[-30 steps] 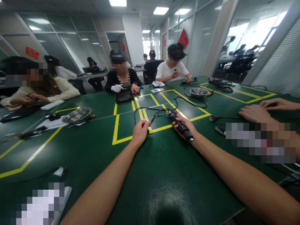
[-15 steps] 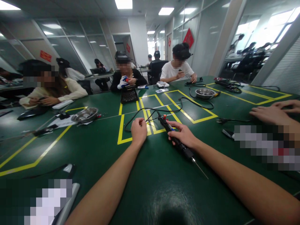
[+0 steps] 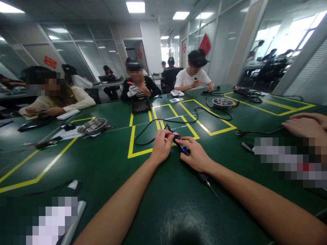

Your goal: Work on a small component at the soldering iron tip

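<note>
A black corded tool (image 3: 184, 149) lies slantwise over the green table, its thin metal tip pointing toward me and to the right. My right hand (image 3: 196, 155) is wrapped over its body, fingertips near a red part at the cord end. At that same end my left hand (image 3: 161, 145) has its fingers pinched together on the tool, by an orange-red spot. The black cable (image 3: 143, 130) loops from there across yellow tape outlines. Fingers cover most of the tool's far end, so its details are hidden.
Metal bowls stand at the left (image 3: 92, 126) and back right (image 3: 223, 103). A black tray (image 3: 141, 105) sits before a person across the table. Another person's hands (image 3: 305, 125) rest at the right, near a black plug (image 3: 241, 132). Other people work at the far side.
My left hand has moved right and closed on the tool's cord end. The tool has shifted slightly toward me. Across the table, a person's gloved hand has moved left with a red item.
</note>
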Demonstrator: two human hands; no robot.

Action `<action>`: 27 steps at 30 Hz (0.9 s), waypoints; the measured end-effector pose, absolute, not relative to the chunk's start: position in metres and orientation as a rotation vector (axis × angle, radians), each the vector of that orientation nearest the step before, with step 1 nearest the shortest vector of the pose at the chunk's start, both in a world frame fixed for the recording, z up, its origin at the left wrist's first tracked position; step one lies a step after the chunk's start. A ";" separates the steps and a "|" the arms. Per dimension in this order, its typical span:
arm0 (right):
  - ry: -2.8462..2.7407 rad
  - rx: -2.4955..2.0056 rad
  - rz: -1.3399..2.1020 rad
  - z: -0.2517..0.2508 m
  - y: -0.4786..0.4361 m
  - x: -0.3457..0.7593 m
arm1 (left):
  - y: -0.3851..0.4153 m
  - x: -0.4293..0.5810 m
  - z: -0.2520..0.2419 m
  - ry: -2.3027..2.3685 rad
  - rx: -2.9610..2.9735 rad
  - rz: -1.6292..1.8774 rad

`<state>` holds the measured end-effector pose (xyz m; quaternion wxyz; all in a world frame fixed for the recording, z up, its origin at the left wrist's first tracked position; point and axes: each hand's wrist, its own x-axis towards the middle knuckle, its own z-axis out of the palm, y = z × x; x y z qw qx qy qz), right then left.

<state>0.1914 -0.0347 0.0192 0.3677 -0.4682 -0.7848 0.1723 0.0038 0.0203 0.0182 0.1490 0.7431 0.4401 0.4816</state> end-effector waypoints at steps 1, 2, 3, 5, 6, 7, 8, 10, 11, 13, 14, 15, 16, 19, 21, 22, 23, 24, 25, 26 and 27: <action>-2.003 -1.215 0.433 0.019 -0.034 0.192 | 0.020 0.005 0.017 1.277 2.109 1.391; -1.991 -1.225 0.424 0.019 -0.034 0.192 | 0.019 0.006 0.015 1.284 2.066 1.395; -1.981 -1.230 0.417 0.019 -0.034 0.192 | 0.019 0.007 0.014 1.277 1.998 1.391; -1.974 -1.230 0.414 0.019 -0.033 0.193 | 0.020 0.009 0.011 1.194 1.771 1.345; -1.975 -1.230 0.414 0.019 -0.033 0.193 | 0.021 0.010 0.010 1.120 1.617 1.310; -1.977 -1.230 0.414 0.019 -0.034 0.194 | 0.022 0.011 0.009 1.034 1.457 1.270; -1.978 -1.231 0.414 0.019 -0.034 0.194 | 0.023 0.012 0.008 0.951 1.313 1.230; -1.976 -1.229 0.415 0.020 -0.035 0.195 | 0.025 0.013 0.007 0.840 1.116 1.172; -1.975 -1.226 0.416 0.020 -0.035 0.195 | 0.025 0.013 0.007 0.813 1.059 1.156; -1.979 -1.212 0.415 0.021 -0.036 0.195 | 0.025 0.013 0.008 0.782 0.986 1.148; -1.982 -1.202 0.414 0.021 -0.036 0.195 | 0.024 0.013 0.009 0.760 0.953 1.147; -1.984 -1.191 0.414 0.021 -0.036 0.194 | 0.024 0.012 0.010 0.731 0.921 1.139; -1.985 -1.178 0.418 0.021 -0.036 0.194 | 0.023 0.012 0.011 0.701 0.894 1.126; -1.968 -1.145 0.448 0.020 -0.036 0.192 | 0.022 0.011 0.013 0.656 0.874 1.093; -1.939 -1.115 0.486 0.019 -0.036 0.190 | 0.022 0.010 0.014 0.686 0.910 1.100; -1.909 -1.100 0.535 0.019 -0.036 0.190 | 0.023 0.010 0.014 0.717 0.939 1.113; -1.864 -1.091 0.626 0.019 -0.036 0.189 | 0.023 0.010 0.014 0.760 0.976 1.126; -1.803 -1.091 0.765 0.019 -0.036 0.188 | 0.025 0.010 0.012 0.813 1.024 1.140; -1.724 -1.092 0.942 0.020 -0.035 0.188 | 0.026 0.010 0.010 0.868 1.082 1.151; -1.621 -1.079 1.132 0.022 -0.033 0.189 | 0.028 0.009 0.008 0.922 1.146 1.160; -1.500 -1.045 1.309 0.024 -0.029 0.191 | 0.030 0.007 0.005 0.973 1.216 1.166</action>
